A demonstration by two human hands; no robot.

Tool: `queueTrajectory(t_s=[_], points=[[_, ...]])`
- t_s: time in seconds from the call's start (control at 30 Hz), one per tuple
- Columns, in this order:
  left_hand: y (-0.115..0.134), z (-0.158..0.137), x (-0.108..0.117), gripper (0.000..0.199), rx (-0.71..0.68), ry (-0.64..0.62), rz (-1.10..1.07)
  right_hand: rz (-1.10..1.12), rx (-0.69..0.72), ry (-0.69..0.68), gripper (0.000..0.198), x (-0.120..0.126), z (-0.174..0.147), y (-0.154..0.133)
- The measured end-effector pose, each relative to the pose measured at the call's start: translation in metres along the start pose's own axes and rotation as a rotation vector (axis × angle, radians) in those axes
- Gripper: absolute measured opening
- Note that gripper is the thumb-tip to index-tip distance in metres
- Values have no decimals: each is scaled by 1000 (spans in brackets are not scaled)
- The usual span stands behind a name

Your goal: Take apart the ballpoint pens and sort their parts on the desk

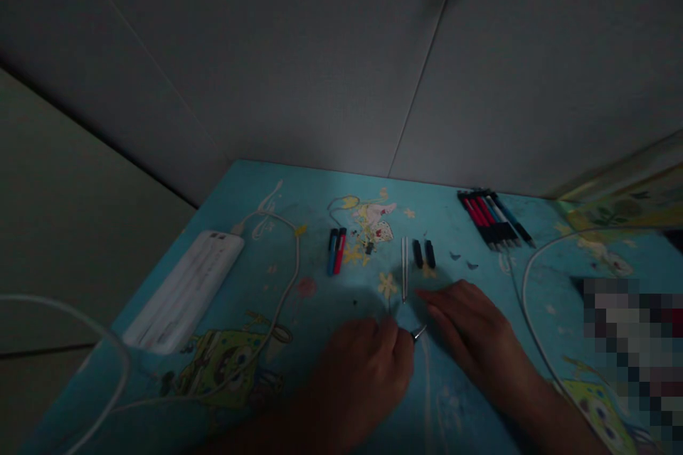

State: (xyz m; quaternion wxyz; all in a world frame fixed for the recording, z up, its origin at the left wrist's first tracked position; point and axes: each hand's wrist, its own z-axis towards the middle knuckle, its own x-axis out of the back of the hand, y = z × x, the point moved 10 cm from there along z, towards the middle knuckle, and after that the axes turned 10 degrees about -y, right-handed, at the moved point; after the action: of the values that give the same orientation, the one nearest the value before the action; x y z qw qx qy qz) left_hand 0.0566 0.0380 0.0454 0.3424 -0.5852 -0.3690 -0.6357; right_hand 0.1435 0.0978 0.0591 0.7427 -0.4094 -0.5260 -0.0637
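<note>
My left hand (373, 359) is closed, with a small slim piece with a shiny metal tip (420, 333) poking out between its fingers; the rest of it is hidden. My right hand (472, 323) lies low over the table, fingers stretched out, its fingertips beside the lower ends of two thin pen refills (404, 270). Right of the refills lie two short black pen grips (425, 254). Two pen barrels with black clips, one blue (333, 252) and one red (340, 252), rest side by side to the left.
Several assembled pens (494, 219) lie in a row at the back right. A white power bank (186, 291) with a white cable (297, 256) is at the left. Another cable (526, 284) curves on the right. The cartoon-print tablecloth (304, 192) meets the wall.
</note>
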Motion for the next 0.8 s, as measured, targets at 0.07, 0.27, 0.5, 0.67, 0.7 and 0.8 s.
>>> queueTrajectory(t_s=[0.07, 0.27, 0.5, 0.67, 0.7, 0.8], points=[[1, 0, -7, 13, 7, -7, -27, -114, 0, -50, 38, -11, 2, 3], [2, 1, -10, 15, 7, -1, -69, -341, -57, -140, 56, -31, 6, 5], [1, 3, -9, 16, 4, -24, -71, -399, -104, -121, 47, -20, 5, 11], [1, 3, -11, 15, 9, -20, -81, -433, -90, -161, 52, -28, 7, 8], [1, 3, -11, 14, 12, -21, -84, -436, -103, -158, 52, -28, 7, 9], [0, 3, -10, 14, 12, -27, -91, -425, -133, -141, 49, -24, 5, 13]])
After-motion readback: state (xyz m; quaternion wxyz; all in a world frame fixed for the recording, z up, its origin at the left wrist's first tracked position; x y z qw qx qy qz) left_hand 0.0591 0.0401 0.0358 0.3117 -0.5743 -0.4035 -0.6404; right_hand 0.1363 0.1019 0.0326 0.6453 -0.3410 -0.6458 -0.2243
